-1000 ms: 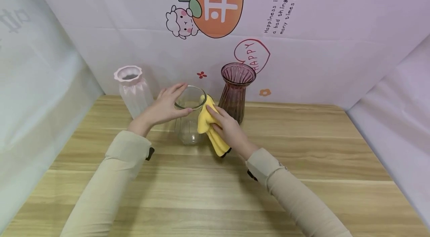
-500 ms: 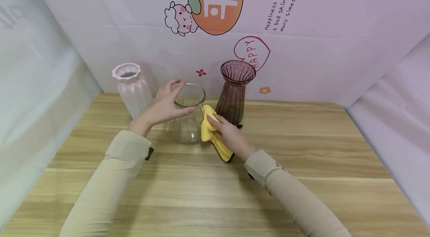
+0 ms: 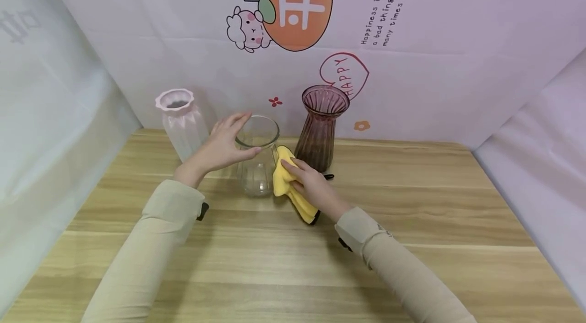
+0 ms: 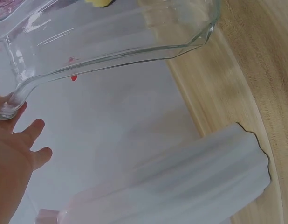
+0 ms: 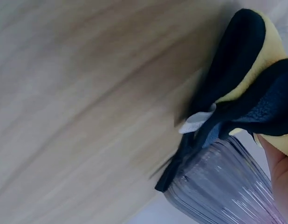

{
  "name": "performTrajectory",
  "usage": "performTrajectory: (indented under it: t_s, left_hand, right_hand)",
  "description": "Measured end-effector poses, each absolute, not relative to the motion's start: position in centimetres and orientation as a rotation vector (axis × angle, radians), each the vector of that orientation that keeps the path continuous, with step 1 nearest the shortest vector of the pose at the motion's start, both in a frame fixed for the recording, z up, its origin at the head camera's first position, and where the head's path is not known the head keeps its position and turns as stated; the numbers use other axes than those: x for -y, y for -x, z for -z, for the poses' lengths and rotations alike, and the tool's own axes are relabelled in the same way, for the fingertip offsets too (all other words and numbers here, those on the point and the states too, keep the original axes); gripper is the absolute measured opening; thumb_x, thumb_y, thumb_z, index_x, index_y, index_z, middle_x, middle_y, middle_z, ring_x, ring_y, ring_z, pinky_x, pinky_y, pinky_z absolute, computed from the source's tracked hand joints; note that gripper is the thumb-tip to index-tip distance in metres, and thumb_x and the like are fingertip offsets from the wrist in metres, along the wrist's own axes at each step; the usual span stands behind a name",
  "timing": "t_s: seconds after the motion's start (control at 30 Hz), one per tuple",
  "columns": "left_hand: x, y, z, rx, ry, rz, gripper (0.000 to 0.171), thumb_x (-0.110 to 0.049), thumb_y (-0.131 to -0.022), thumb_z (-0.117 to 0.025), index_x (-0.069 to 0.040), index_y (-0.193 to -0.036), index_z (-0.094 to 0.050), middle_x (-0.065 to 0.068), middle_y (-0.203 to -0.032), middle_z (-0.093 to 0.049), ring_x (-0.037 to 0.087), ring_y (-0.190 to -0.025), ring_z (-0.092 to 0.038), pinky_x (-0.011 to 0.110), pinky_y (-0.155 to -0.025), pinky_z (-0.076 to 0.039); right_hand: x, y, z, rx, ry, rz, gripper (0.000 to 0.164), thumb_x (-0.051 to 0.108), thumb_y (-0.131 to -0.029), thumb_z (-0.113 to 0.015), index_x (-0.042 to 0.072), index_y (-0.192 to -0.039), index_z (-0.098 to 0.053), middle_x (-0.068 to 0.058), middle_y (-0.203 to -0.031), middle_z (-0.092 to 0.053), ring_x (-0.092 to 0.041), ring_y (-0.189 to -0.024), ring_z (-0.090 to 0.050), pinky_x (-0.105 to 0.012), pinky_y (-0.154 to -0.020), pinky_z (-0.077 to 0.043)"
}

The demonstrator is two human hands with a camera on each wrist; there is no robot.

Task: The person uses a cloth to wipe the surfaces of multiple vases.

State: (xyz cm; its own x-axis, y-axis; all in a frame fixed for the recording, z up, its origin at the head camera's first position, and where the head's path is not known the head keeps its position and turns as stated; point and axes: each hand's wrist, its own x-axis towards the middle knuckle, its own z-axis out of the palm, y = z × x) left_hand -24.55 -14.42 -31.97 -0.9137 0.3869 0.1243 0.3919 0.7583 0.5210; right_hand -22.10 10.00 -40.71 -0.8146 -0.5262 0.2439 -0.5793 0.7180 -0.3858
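Observation:
A clear glass vase (image 3: 257,180) stands in the middle of the wooden table in the head view. My left hand (image 3: 214,148) holds its neck just below the rim, thumb in front and fingers behind. In the left wrist view, part of that hand (image 4: 12,161) touches the glass rim. My right hand (image 3: 316,185) grips a yellow cloth (image 3: 285,179) and presses it against the vase's right side. Seen from the right wrist, the folded cloth (image 5: 242,51) shows a dark blue underside and a small white tag. Its fingertips are hidden by the cloth.
A ribbed purple glass vase (image 3: 320,137) stands close behind the right hand. To the left of the left hand is a fluted white and pink vase (image 3: 185,129). A printed white backdrop (image 3: 426,94) rises behind the table (image 3: 256,262).
My right hand has slid the cloth down along the clear vase's right side, away from the rim. The left hand and the vase have stayed almost in place.

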Motion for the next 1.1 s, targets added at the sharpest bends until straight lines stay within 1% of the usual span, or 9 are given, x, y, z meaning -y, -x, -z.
performTrajectory:
  t_s: [0.2,0.33,0.47,0.67,0.8,0.97,1.1]
  left_hand:
    - [14.4,24.7,32.1,2.940,0.679,0.879,0.092,-0.042,-0.083,-0.065,-0.007,-0.153,-0.017,0.015,-0.158,-0.018,0.040,-0.146,-0.015,0.057,-0.120,0.001]
    - [14.4,24.8,32.1,2.939,0.694,0.874,0.092,-0.043,-0.084,-0.064,-0.009,-0.154,-0.016,0.015,-0.159,-0.017,0.040,-0.146,-0.015,0.058,-0.120,0.000]
    - [14.5,24.8,32.2,2.936,0.703,0.873,0.091,-0.042,-0.084,-0.064,-0.010,-0.154,-0.015,0.015,-0.158,-0.017,0.042,-0.146,-0.015,0.059,-0.120,-0.001]
    - [14.6,24.7,32.2,2.934,0.706,0.876,0.092,-0.043,-0.084,-0.063,-0.009,-0.154,-0.015,0.015,-0.158,-0.017,0.039,-0.146,-0.015,0.059,-0.119,-0.003]
    - [14.6,24.7,32.1,2.942,0.704,0.874,0.092,-0.044,-0.084,-0.063,-0.010,-0.154,-0.015,0.014,-0.159,-0.016,0.038,-0.147,-0.014,0.059,-0.120,-0.003]
    - [14.5,24.7,32.1,2.967,0.639,0.910,0.093,-0.049,-0.083,-0.063,-0.015,-0.155,-0.014,0.012,-0.161,-0.010,0.041,-0.147,-0.011,0.064,-0.117,-0.009]
    - [14.5,24.6,32.2,2.968,0.581,0.936,0.093,-0.053,-0.083,-0.064,-0.018,-0.154,-0.017,0.014,-0.158,-0.012,0.040,-0.145,-0.013,0.064,-0.114,-0.016]
  right_hand:
    - [-9.5,22.3,39.7,2.659,-0.862,-0.800,0.053,0.005,-0.089,-0.063,0.011,-0.140,-0.050,-0.020,-0.139,-0.050,-0.036,-0.120,-0.057,-0.043,-0.093,-0.053]
    - [-9.1,22.5,38.9,2.581,-0.852,-0.902,0.054,0.005,-0.091,-0.061,0.011,-0.143,-0.046,-0.019,-0.142,-0.047,-0.034,-0.124,-0.055,-0.042,-0.096,-0.052]
    - [-8.7,22.5,38.3,2.562,-0.857,-0.939,0.056,0.006,-0.092,-0.059,0.012,-0.145,-0.042,-0.019,-0.146,-0.043,-0.034,-0.124,-0.055,-0.041,-0.096,-0.053]
    - [-8.7,22.2,38.6,2.666,-0.852,-0.900,0.058,0.007,-0.093,-0.059,0.014,-0.147,-0.039,-0.016,-0.148,-0.041,-0.035,-0.125,-0.054,-0.043,-0.097,-0.052]
    - [-9.0,22.1,39.4,2.742,-0.832,-0.849,0.058,0.008,-0.093,-0.060,0.016,-0.147,-0.039,-0.015,-0.149,-0.041,-0.036,-0.122,-0.055,-0.043,-0.095,-0.052]
    - [-9.5,22.0,40.4,2.844,-0.843,-0.746,0.057,0.007,-0.092,-0.060,0.015,-0.145,-0.042,-0.019,-0.146,-0.043,-0.038,-0.119,-0.057,-0.044,-0.093,-0.053]
    - [-9.9,21.8,41.0,2.905,-0.856,-0.696,0.057,0.007,-0.092,-0.061,0.014,-0.145,-0.042,-0.021,-0.145,-0.044,-0.040,-0.120,-0.056,-0.046,-0.094,-0.053]
